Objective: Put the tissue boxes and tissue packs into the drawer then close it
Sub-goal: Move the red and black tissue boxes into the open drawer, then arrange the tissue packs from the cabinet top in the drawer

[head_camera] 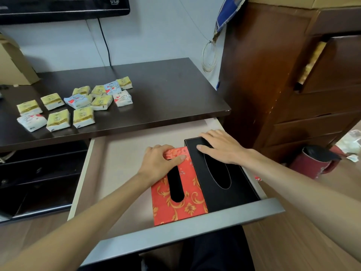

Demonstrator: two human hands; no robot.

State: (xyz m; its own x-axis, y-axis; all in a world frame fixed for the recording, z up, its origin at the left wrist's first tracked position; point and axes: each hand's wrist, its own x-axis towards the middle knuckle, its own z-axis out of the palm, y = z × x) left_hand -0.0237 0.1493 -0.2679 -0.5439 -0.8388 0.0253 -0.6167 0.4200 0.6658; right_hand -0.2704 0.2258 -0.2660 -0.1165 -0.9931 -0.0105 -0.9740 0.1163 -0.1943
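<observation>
The drawer (187,229) is pulled out, its grey front nearest me. Inside on the right lie two tissue boxes side by side: a red box with gold flowers (181,204) and a black box (228,184) against the right wall. My left hand (160,163) grips the far end of the red box, thumb on top. My right hand (220,147) rests flat on the far end of the black box. Several small tissue packs (78,106), yellow, blue and white, lie scattered on the dark desk top (166,90) to the left.
The left half of the drawer floor (117,165) is bare. A tall wooden cabinet (283,85) stands right of the desk. A dark red kettle (314,163) sits on the floor at the right. Open black shelves (39,173) are under the desk at left.
</observation>
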